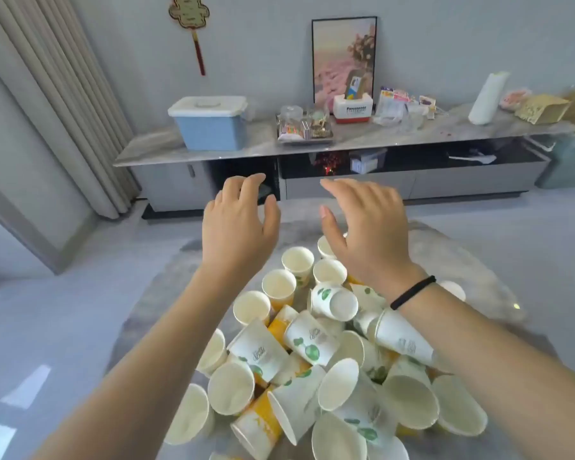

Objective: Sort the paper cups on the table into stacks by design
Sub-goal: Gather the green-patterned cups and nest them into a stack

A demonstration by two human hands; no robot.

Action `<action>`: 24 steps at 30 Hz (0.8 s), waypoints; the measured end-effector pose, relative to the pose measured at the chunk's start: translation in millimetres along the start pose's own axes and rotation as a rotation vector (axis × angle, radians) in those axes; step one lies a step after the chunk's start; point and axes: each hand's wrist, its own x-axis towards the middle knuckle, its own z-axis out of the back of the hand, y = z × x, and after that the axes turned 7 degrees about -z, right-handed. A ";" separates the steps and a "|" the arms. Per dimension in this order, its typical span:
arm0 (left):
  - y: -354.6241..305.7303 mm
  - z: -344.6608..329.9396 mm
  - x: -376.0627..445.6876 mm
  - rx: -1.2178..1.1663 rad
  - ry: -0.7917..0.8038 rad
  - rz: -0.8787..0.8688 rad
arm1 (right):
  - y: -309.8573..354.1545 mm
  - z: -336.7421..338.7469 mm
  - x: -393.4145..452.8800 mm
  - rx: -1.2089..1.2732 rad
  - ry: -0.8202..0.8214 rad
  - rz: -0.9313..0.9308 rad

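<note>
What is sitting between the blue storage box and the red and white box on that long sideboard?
In the head view, a tray of small items stands between the blue storage box and the red and white box.

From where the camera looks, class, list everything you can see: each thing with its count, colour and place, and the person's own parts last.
paper cups: too many to count, white with green leaves or yellow-orange print, heaped on the table, some upright, many tipped
table: one, grey marbled, under the cups
storage box: one, blue with a white lid, left end of the cabinet top
cabinet: one, long and grey, against the wall
tray of small items: one, middle of the cabinet
framed picture: one, pink, leaning on the wall
paper roll: one, white, right on the cabinet
curtain: beige, far left
wall ornament: one, red tassel
left hand: open, empty, above the cups
right hand: open, empty, black wristband
</note>
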 end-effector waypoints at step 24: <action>0.8 -48.1 -188.3 0.074 0.309 0.073 | -2.2 27.4 -211.1 0.015 0.613 -0.159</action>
